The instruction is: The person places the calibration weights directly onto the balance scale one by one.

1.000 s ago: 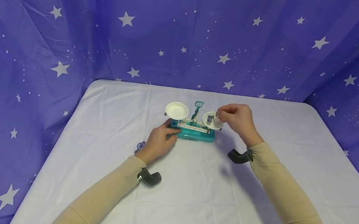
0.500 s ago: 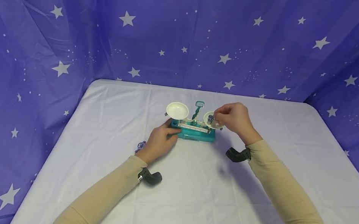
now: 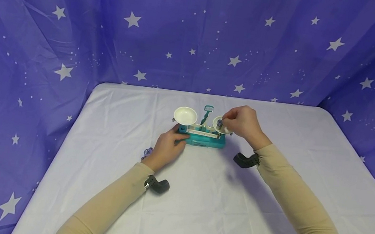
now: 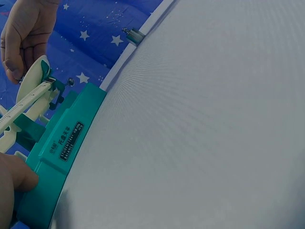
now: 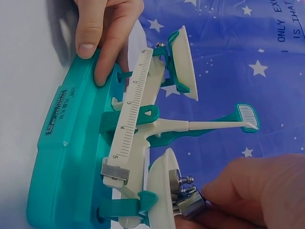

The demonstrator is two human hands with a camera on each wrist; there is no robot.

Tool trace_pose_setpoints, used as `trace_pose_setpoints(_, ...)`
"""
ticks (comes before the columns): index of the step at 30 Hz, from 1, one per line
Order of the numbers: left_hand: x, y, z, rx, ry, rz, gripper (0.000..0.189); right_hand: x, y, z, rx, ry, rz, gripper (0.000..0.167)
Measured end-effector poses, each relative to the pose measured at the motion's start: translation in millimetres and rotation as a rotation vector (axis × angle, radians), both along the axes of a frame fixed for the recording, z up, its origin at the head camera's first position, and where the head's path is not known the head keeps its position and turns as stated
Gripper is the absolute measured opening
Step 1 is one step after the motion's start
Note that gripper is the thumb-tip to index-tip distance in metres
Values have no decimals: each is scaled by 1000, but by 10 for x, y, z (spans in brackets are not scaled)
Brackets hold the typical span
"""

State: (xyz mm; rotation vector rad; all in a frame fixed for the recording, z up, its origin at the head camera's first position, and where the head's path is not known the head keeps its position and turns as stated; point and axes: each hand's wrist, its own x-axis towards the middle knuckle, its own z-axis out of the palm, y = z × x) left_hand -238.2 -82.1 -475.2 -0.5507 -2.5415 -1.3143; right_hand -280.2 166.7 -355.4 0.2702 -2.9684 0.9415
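Observation:
A teal-and-white balance scale stands on the table. My left hand grips the left end of its base; in the right wrist view the thumb lies on the front and a finger on the top. Nothing lies in the left pan, which rides higher than the right pan. At that right pan, my right hand pinches a shiny metal weight between thumb and finger. Other metal weights sit in the pan beside it. My right fingertips are partly hidden in the head view.
Several more metal weights lie on the white-covered table just left of my left wrist, partly hidden by it. A purple star-printed curtain hangs behind and along both sides. Each wrist carries a black camera mount.
My right hand has shifted slightly left over the right pan, bringing its fingertips to the weights there. The left hand and the scale's base have stayed put.

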Motion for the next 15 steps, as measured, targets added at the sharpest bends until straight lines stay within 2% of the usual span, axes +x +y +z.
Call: trace_pose_setpoints(15, -11, -2, -6, -3, -9, -1, 28, 7, -39, -24, -18, 22, 10, 13)
